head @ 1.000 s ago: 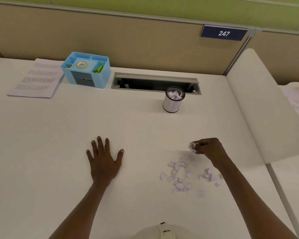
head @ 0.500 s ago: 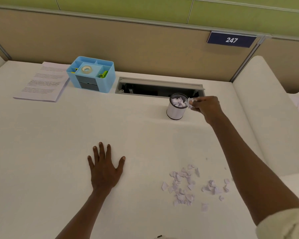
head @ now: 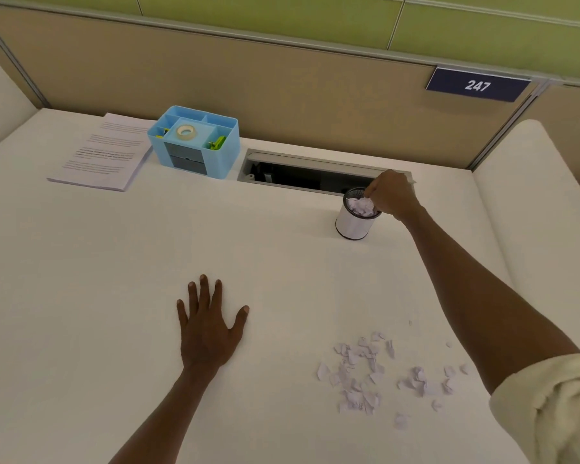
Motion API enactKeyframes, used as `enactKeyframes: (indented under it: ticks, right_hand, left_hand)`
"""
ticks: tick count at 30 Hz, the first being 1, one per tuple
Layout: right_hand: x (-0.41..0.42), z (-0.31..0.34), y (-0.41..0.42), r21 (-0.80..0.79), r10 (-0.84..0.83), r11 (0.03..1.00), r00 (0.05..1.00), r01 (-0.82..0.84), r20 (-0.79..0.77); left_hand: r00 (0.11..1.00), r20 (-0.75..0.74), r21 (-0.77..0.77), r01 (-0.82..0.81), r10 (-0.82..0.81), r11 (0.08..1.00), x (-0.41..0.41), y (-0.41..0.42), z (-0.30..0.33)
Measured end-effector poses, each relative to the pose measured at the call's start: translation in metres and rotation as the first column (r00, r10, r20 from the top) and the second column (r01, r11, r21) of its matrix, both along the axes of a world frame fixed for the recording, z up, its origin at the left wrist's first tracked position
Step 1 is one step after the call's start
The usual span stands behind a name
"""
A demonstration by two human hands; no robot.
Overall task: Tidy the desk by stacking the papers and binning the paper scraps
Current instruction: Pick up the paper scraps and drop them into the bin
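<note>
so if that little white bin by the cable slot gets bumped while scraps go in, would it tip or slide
The small white bin looks taller than wide and holds only paper scraps, so it is probably light and could slide or tip on the smooth desk. The right hand works at its rim, where a sideways knock would have most leverage. The left hand lies flat, not steadying it.
</note>
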State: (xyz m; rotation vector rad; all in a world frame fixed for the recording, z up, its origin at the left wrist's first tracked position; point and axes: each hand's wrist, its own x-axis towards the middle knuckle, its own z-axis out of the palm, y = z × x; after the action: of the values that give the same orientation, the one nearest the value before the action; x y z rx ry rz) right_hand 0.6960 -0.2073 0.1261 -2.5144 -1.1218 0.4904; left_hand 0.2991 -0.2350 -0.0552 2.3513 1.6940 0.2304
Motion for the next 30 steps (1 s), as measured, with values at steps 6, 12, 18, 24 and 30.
enactKeyframes:
  ticks: [6,12,18,24,30]
  right_hand:
    - [-0.007,-0.01,-0.004,0.152,0.032,0.986,0.973,-0.068,0.23]
    - [-0.006,-0.018,-0.007,0.195,0.071,0.976,0.987,-0.099,0.146]
    - [-0.01,-0.013,-0.016,0.307,0.081,0.943,0.985,-0.125,0.153]
    - [-0.031,-0.022,-0.053,0.432,0.08,0.894,0.99,-0.121,0.113]
    - [-0.056,-0.073,-0.114,0.206,0.148,0.967,0.988,-0.153,0.04]
  left_hand:
    - [1.0,0.007,0.0,0.001,-0.001,1.0,0.0,0.0,0.0]
    - [1.0,-0.011,0.004,0.003,-0.003,1.0,0.0,0.001,0.0]
    - [1.0,0.0,0.011,0.006,-0.006,1.0,0.0,0.0,-0.001]
    - [1.0,0.005,-0.001,0.013,-0.013,1.0,-0.001,-0.001,0.001]
    - [1.0,0.006,-0.002,0.018,-0.018,1.0,-0.001,-0.001,0.003]
